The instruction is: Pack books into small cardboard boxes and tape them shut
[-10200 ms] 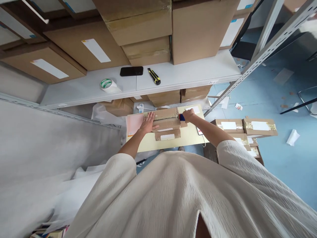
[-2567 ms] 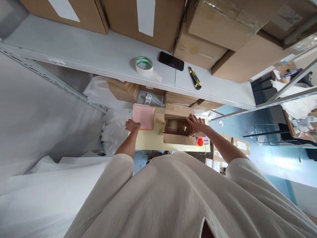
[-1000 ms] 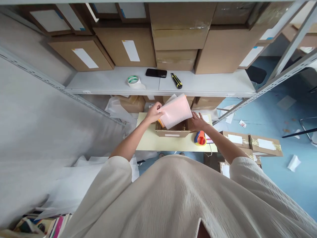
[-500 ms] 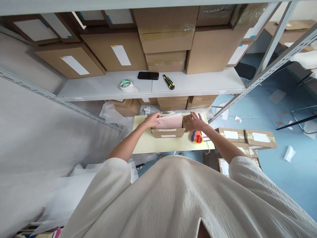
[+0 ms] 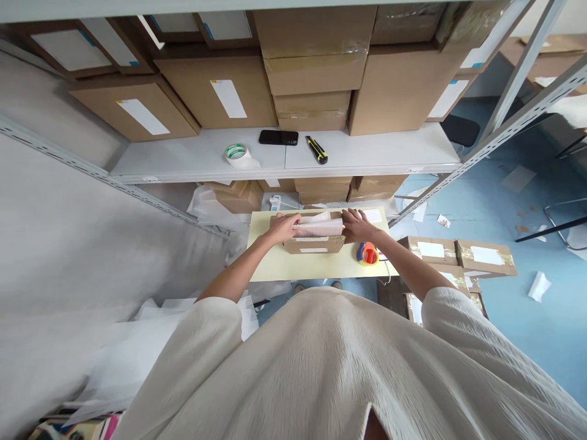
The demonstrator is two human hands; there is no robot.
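Observation:
A small cardboard box [image 5: 308, 245] stands open on the pale yellow table, a white label on its near side. In its mouth lies a sheet of thin white packing foam [image 5: 318, 227], wrapped over contents I cannot make out. My left hand [image 5: 284, 229] is closed on the left end of the foam, fingers pointing right. At the box's right end, my right hand [image 5: 360, 226] curls its fingers over the edge; its palm hides the flap there. Just in front of that hand is a red, blue and yellow tape dispenser [image 5: 368, 253].
On the grey shelf [image 5: 183, 160] above lie a tape roll [image 5: 237, 153], a black phone [image 5: 278, 137] and a box cutter [image 5: 317, 150]. Cardboard boxes [image 5: 316, 67] are stacked behind them. More taped boxes [image 5: 486, 255] stand at the right, beside scraps on the blue floor.
My right hand has moved inward from the spread-out right flap to the box's end, its fingers now bent. My left hand has shifted slightly down over the foam, which now sits lower and folded.

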